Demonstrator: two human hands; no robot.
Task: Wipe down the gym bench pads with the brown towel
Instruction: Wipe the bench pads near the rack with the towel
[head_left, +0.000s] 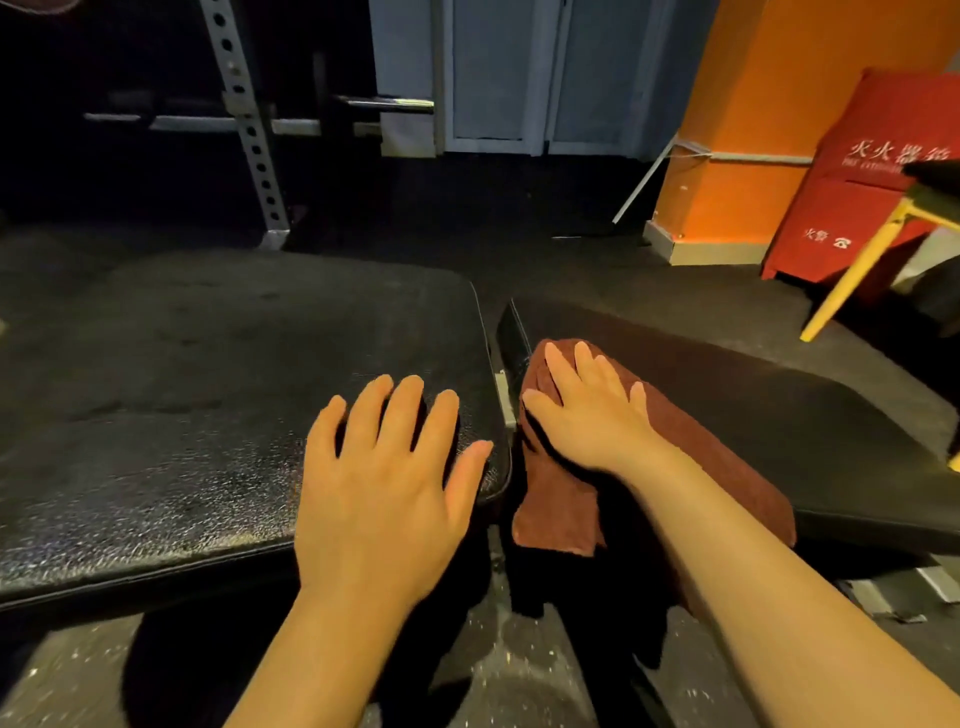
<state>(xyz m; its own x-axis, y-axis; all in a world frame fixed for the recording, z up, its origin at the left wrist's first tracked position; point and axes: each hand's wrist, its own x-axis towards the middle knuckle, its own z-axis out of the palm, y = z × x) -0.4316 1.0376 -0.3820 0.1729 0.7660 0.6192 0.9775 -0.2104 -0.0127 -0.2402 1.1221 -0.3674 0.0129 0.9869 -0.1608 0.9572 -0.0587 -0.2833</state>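
Right hand (587, 415) pressing flat, fingers straight, on crumpled brown terry towel (561, 509) at near-left end of right black vinyl bench pad (753, 400), left hand (384, 478) spread flat on left black textured pad (208, 389).

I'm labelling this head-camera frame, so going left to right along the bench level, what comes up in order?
Left bench pad → left hand, flat on that pad's right end → gap between the pads → right hand pressing the brown towel → right bench pad → yellow leg.

Two black bench pads (208, 415) side by side, the brown towel (675, 441) draped over the right one
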